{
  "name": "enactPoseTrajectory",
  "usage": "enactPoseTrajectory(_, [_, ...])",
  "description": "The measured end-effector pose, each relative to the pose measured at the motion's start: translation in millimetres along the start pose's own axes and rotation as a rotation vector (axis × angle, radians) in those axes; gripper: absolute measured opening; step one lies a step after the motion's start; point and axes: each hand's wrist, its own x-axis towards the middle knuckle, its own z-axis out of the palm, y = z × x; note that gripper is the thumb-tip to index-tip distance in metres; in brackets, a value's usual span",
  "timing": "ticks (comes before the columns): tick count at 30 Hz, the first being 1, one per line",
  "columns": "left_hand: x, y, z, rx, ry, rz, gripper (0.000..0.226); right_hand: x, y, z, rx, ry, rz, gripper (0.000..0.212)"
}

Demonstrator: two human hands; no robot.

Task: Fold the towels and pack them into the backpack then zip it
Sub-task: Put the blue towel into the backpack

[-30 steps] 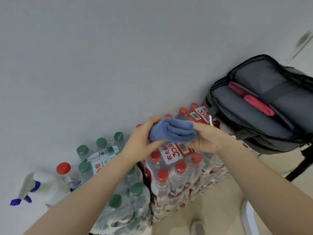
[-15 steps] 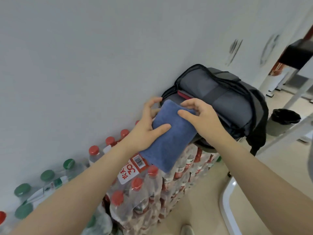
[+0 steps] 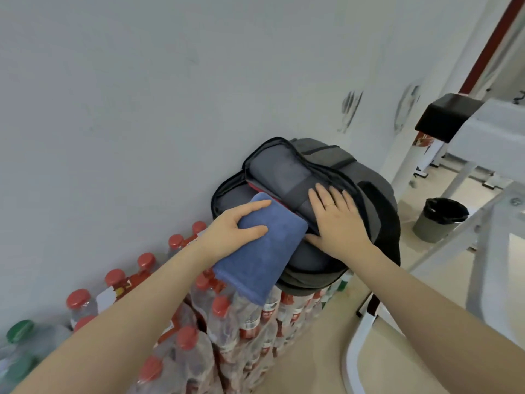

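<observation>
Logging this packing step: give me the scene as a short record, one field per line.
towel: blue towel, folded, one end over the open backpack, the rest hanging past its edge
left hand: left hand holds the towel, thumb on top
right hand: right hand flat on the backpack's inner grey panel, fingers straight
backpack: grey backpack, main zip open, something red inside
support: backpack rests on shrink-wrapped packs of red-capped bottles
nearby: bin with black liner on the floor to the right
</observation>
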Motion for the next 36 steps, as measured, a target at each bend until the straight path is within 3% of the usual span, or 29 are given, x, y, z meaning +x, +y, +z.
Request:
enactPoseTrajectory(2, [4.4,2.1,-1.3,-0.076,-0.024,-0.029,0.043,7.3,7.8,-0.4,-0.007,-0.087,-0.01,0.091])
enactPoseTrajectory(8, [21.1,6.9,-4.2,-0.151,-0.052,-0.076,0.048,21.2,18.8,-10.2,0.051,-0.155,-0.054,0.063])
enactPoseTrajectory(12, [40.8,18.6,1.2,-0.14,-0.125,-0.066,0.058,36.8,45.3,-35.5,0.127,-0.061,-0.025,0.03])
enactPoseTrajectory(20, [96.8,51.2,50.3,-0.071,-0.283,-0.002,0.062,51.0,65.1,-56.2,0.211,0.086,0.041,0.017])
enactPoseTrajectory(24, [114.0,56.2,95.2,0.148,-0.247,0.155,0.058,49.1,72.3,-53.9,0.238,0.082,0.041,0.018])
enactPoseTrajectory(28, [105.1,36.5,100.3,0.839,0.122,0.259,0.055,42.5,72.9,-47.2,0.316,0.11,0.054,0.032])
enactPoseTrajectory(30, [87.8,24.9,90.6,0.884,0.316,0.517,0.05,38.5,69.0,-41.4,0.345,0.122,0.067,0.038])
enactPoseTrajectory(31, [78.6,21.3,86.7,0.858,0.29,0.678,0.049,36.5,67.0,-38.3,0.343,0.127,0.072,0.04])
enactPoseTrajectory(33, [66.0,11.4,81.3,0.846,0.051,0.922,0.052,32.0,64.0,-33.4,0.331,0.15,0.079,0.042])
enactPoseTrajectory(36, [67.2,-5.4,82.9,1.099,-0.104,0.987,0.057,25.4,63.0,-30.7,0.309,0.186,0.085,0.043])
